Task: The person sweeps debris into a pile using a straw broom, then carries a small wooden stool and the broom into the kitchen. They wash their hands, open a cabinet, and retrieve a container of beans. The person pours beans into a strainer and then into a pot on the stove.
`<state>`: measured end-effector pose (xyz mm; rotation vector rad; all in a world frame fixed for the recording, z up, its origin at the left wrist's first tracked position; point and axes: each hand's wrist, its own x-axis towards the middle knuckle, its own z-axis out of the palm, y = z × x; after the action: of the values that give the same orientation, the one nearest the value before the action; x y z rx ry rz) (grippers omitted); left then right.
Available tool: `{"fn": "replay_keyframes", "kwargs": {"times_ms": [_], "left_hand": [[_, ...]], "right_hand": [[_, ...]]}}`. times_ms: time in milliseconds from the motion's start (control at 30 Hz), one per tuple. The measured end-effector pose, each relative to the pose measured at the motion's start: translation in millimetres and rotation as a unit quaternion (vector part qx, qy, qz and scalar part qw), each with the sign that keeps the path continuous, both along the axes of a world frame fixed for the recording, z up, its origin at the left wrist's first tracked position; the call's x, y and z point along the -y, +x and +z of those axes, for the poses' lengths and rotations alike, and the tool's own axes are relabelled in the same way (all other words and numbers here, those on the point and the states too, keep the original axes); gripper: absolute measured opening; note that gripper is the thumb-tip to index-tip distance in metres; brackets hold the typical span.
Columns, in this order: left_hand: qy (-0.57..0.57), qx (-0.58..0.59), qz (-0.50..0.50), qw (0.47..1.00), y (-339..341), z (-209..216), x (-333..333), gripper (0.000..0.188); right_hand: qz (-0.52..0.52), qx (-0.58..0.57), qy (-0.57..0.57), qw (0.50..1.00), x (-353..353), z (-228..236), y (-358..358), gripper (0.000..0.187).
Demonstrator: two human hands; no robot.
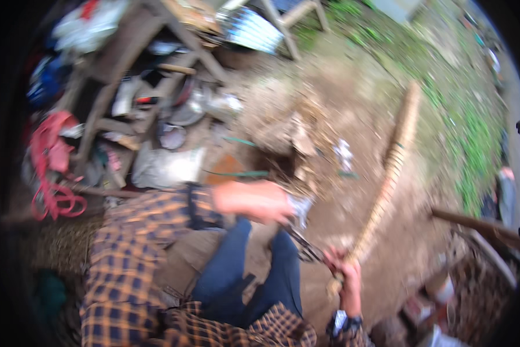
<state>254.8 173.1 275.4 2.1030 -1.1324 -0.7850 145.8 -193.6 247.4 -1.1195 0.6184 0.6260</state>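
My right hand (pixel 345 272) is closed around the lower end of a long straw-coloured bundle (pixel 384 179), bound round and round with cord. The bundle slants up and away to the right, a short stub showing below my fingers. Motion smears my left hand (pixel 257 201), which reaches across from the left above my knees. From its fingertips a dark, narrow piece (pixel 307 246) stretches to my right hand. Blur hides its kind and how my left fingers hold it. Beyond my left hand lies a heap of loose straw (pixel 312 133).
Wooden racks (pixel 103 69) at the left hold pans and bags. Pink straps (pixel 48 156) hang there. A white sack (pixel 170 168) lies beside them. A wooden pole (pixel 474 225) juts in at the right, above rubble (pixel 480 289). Grass (pixel 474 168) borders the bare earth.
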Motion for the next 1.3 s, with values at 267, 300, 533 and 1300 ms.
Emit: {"fn": "replay_keyframes", "kwargs": {"times_ms": [267, 300, 533, 1300], "left_hand": [[-0.027, -0.253, -0.037, 0.966, 8, -23, 40, 0.025], [0.015, -0.318, -0.017, 0.948, 7, -25, 38, 0.023], [-0.095, 0.005, 0.236, 0.967, -43, -85, 1, 0.041], [-0.038, -0.39, 0.691, 0.608, -205, -572, -294, 0.067]], "right_hand": [[0.093, 0.019, -0.031, 0.995, 2, 37, -55, 0.041], [0.094, 0.019, -0.04, 0.995, -4, 38, -62, 0.04], [0.053, -0.066, -0.128, 0.988, -30, 62, -104, 0.038], [-0.403, -0.397, -0.248, 0.786, 57, -58, -268, 0.022]]}}
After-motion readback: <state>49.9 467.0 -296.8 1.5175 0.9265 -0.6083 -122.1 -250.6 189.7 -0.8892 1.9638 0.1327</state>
